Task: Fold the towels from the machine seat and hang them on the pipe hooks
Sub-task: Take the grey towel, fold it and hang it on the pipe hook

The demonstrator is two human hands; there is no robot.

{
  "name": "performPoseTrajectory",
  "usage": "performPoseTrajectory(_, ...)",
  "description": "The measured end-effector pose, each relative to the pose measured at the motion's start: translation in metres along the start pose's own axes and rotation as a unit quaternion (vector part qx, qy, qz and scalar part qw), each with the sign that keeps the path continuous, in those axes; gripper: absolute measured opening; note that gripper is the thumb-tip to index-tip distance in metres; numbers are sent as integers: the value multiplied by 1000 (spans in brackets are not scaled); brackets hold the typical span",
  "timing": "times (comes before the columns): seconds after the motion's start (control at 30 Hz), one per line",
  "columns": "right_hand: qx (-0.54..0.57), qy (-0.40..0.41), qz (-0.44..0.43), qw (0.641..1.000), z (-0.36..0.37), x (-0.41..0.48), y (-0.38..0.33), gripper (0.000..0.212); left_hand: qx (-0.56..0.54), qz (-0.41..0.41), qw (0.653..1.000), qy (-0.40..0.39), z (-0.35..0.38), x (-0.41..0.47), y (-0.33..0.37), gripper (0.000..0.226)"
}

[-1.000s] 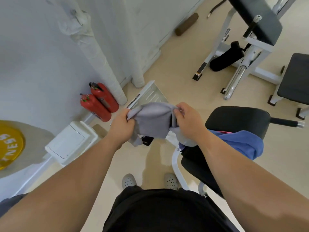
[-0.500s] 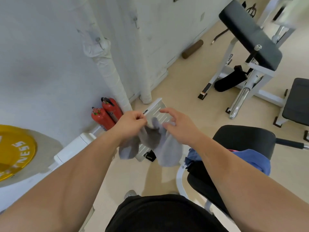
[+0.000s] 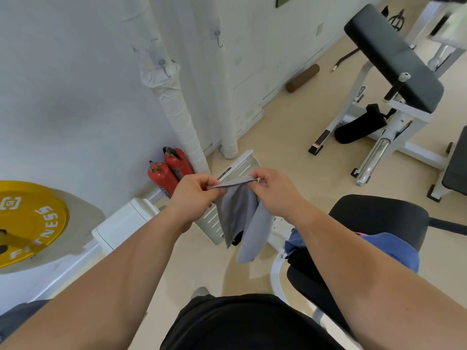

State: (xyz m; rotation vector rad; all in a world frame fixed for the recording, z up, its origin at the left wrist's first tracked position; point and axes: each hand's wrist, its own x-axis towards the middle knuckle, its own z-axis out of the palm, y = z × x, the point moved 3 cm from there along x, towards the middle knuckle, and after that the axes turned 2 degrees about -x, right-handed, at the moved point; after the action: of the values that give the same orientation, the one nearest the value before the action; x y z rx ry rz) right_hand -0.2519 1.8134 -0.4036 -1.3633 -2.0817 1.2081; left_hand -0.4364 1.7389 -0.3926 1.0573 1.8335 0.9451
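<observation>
Your left hand [image 3: 194, 197] and right hand [image 3: 276, 195] hold a grey towel [image 3: 237, 213] by its top edge, fingers [image 3: 206, 182] clamped on it; a blue towel [image 3: 394, 248] lies on the seat [image 3: 379, 213], fire extinguishers [image 3: 168, 174] beside the pipe [image 3: 178, 109].
</observation>
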Motion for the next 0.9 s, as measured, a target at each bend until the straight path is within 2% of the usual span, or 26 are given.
performPoseTrajectory(0.1, 23, -14, 58, 998, -1, 0, 5, 11, -38, -8, 999, -9, 3, -2, 1, 18)
performPoseTrajectory(0.23, 158, 12, 142, 977, -1, -8, 4, 22, -72, -11, 997, -5, 12, -6, 6, 26)
performPoseTrajectory(0.3, 249, 12, 151, 956, 0, -14, -3, 17, -88, -2, 996, 8, 17, -8, 8, 25)
performPoseTrajectory(0.37, 365, -14, 158, 917, 4, -21, -12, 24, -101, 14, 995, 7, 22, -12, 13, 23)
performPoseTrajectory(0.43, 424, -20, 150, 893, 7, -25, -14, 30, -111, 31, 993, 5, 25, -16, 17, 21)
performPoseTrajectory(0.67, 288, 48, 75, 954, 5, -24, -13, 12, -110, 40, 993, -16, 25, -24, 23, 19)
performPoseTrajectory(0.9, 171, 86, 11, 981, 0, -24, -18, 16, -81, 40, 995, -41, 17, -28, 19, 27)
